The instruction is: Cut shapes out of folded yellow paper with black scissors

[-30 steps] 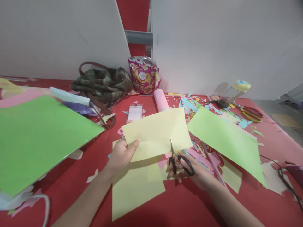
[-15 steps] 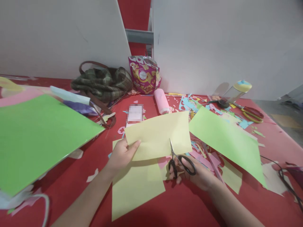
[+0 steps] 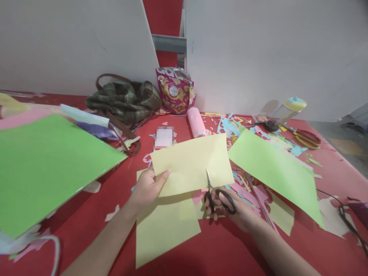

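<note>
My left hand [image 3: 150, 187] pinches the left edge of a pale yellow sheet of paper [image 3: 186, 165], thumb on top, holding it raised over the table. In my right hand [image 3: 230, 209] is a pair of black-handled scissors [image 3: 209, 184], fingers through the loops. The blades cross the sheet's lower edge, right of its middle, and the upper blade shows in front of the paper. How far the cut runs is hard to make out. Beneath lies another pale yellow sheet [image 3: 166, 234], flat on the red table [image 3: 115, 245].
Green sheets lie left [image 3: 51, 165] and right [image 3: 276, 168]. Behind stand a pink bottle [image 3: 196, 122], a snack bag [image 3: 174, 92], a plaid bag [image 3: 123, 99] and a clear container [image 3: 284, 113]. Paper scraps [image 3: 230, 126] and red-and-yellow-handled pliers [image 3: 307, 138] lie at the right.
The scissors' handles and my right hand have shifted slightly left, and the loops look a little closer together. The held sheet's right side has tilted slightly. My left hand keeps its grip.
</note>
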The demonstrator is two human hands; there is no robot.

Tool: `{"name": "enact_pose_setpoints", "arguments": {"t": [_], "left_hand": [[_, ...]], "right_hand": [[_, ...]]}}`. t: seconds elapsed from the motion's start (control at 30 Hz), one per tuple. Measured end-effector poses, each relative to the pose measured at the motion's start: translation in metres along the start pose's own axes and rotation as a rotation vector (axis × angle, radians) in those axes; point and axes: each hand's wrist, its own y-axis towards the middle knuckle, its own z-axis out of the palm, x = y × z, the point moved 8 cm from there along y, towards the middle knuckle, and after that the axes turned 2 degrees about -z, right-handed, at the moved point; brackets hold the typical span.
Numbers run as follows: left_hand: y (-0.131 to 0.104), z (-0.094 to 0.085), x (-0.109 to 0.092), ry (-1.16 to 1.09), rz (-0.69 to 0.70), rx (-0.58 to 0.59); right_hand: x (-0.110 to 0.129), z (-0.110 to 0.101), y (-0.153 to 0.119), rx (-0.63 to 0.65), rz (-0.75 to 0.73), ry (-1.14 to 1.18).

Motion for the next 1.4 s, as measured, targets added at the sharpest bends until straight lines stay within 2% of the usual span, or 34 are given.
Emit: {"name": "enact_pose_setpoints", "arguments": {"t": [0.13,0.23,0.47,0.7,0.93,1.13,1.23,1.4], "left_hand": [[0.002,-0.009,0.0,0.08,0.054,-0.104],[0.002,-0.013,-0.002,0.127,0.092,-0.14],[0.002,-0.002,-0.002,0.166,0.128,-0.026],[-0.004,0.0,-0.011,0.231,0.181,-0.046],[-0.004,0.006,-0.006,0.118,0.123,0.028],[-0.002,0.003,-0.004,-0.026,0.062,0.013],[-0.003,0.004,0.0,-0.049,0.012,0.024],[-0.003,0.003,0.001,-0.046,0.004,0.025]], "right_hand": [[0.005,0.003,-0.001,0.068,-0.026,0.004],[0.005,0.002,-0.002,0.08,-0.007,-0.034],[0.004,-0.003,-0.003,0.064,0.069,-0.234],[0.001,-0.018,-0.004,-0.006,0.125,-0.346],[0.008,-0.012,-0.003,0.01,0.051,-0.204],[0.007,-0.006,-0.002,0.023,-0.037,-0.071],[0.006,-0.005,-0.001,0.009,-0.073,-0.062],[0.002,-0.008,0.0,-0.029,-0.063,-0.106]]}}
